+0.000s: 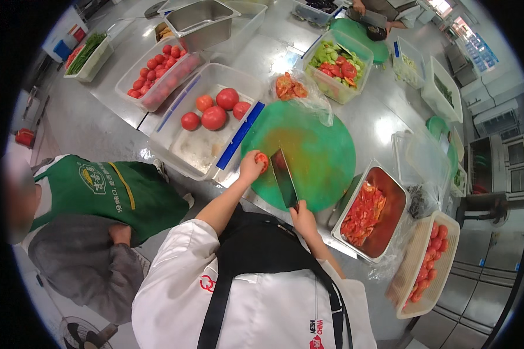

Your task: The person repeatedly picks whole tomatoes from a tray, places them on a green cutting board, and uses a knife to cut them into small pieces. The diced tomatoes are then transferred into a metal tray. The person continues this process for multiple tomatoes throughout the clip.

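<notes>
My left hand [251,166] holds a cut tomato [262,162], its sliced face showing, at the left side of a round green cutting board [332,144]. My right hand [304,218] grips the handle of a cleaver [284,178]; its broad blade lies over the board, just right of the tomato. Wet reddish-brown stains mark the board. To the right, a deep steel pan [400,209] holds chopped tomato pieces [363,213]. Left of the board, a clear plastic bin [192,162] with blue clips contains several whole tomatoes [214,118]. A plastic bag with tomato scraps [290,86] touches the board's far edge.
A co-worker in a green apron [96,192] stands close at left. Another person's hands [391,27] work at a far board. Around me are a tub of small tomatoes [155,74], a bin of sliced vegetables [338,65], and a cream basket of tomatoes [447,261] at right.
</notes>
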`<control>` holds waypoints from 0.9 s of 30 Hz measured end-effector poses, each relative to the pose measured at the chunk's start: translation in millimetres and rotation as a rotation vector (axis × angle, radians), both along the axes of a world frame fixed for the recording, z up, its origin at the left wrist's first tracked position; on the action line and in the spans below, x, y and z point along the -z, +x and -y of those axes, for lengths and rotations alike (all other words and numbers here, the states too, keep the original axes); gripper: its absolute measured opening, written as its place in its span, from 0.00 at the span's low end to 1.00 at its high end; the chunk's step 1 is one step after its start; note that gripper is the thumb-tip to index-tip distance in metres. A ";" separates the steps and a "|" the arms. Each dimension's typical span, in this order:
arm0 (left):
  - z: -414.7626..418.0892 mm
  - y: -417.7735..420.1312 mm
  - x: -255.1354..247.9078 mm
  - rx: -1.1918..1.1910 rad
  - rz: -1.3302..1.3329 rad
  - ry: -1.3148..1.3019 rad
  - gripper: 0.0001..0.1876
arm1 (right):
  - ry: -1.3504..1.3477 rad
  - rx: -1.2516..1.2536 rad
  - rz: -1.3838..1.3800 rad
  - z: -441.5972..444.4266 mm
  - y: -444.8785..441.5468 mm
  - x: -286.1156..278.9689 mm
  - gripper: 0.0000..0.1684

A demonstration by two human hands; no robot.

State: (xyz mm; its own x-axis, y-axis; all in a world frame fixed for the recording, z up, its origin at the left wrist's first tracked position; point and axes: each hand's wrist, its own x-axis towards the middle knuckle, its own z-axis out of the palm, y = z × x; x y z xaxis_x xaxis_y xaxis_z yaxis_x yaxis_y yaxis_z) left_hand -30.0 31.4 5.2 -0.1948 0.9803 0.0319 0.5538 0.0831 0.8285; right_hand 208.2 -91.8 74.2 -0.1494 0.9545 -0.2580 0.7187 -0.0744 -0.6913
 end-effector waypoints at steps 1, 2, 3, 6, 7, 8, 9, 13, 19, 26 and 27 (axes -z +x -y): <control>-3.2 -6.7 5.5 -0.023 0.034 -0.016 0.21 | -0.004 0.013 -0.022 3.7 4.9 -4.3 0.18; -4.8 -10.9 11.2 -0.021 0.070 -0.032 0.21 | 0.000 0.029 -0.016 3.8 5.8 -7.8 0.18; -7.6 -9.7 10.1 -0.023 0.095 -0.042 0.21 | 0.007 0.051 -0.009 2.9 6.2 -13.6 0.19; -13.2 -7.7 10.3 -0.059 0.176 -0.070 0.22 | 0.115 0.098 0.059 4.5 0.0 -44.7 0.20; -14.8 -5.8 12.9 -0.075 0.179 -0.069 0.22 | 0.164 0.109 0.077 4.3 -1.6 -52.2 0.21; -13.6 -5.3 15.8 -0.095 0.181 -0.071 0.22 | 0.260 0.105 0.071 3.0 -3.4 -57.7 0.21; -14.8 -5.2 19.8 -0.109 0.157 -0.059 0.22 | 0.323 0.103 0.087 -0.1 -3.1 -63.2 0.21; -10.3 -6.9 26.5 -0.132 0.025 -0.075 0.22 | 0.491 0.101 0.203 -15.2 -0.8 -76.9 0.21; -11.0 -6.3 23.5 -0.156 0.004 -0.029 0.22 | 0.111 0.343 -0.567 -39.5 5.2 -61.1 0.13; -12.4 14.5 -25.2 -0.095 -0.318 0.284 0.25 | -0.267 0.573 -1.095 -49.9 21.9 -60.6 0.16; -12.6 23.8 -37.7 -0.033 -0.302 0.311 0.25 | -0.141 0.572 -0.772 -49.6 21.3 -62.6 0.13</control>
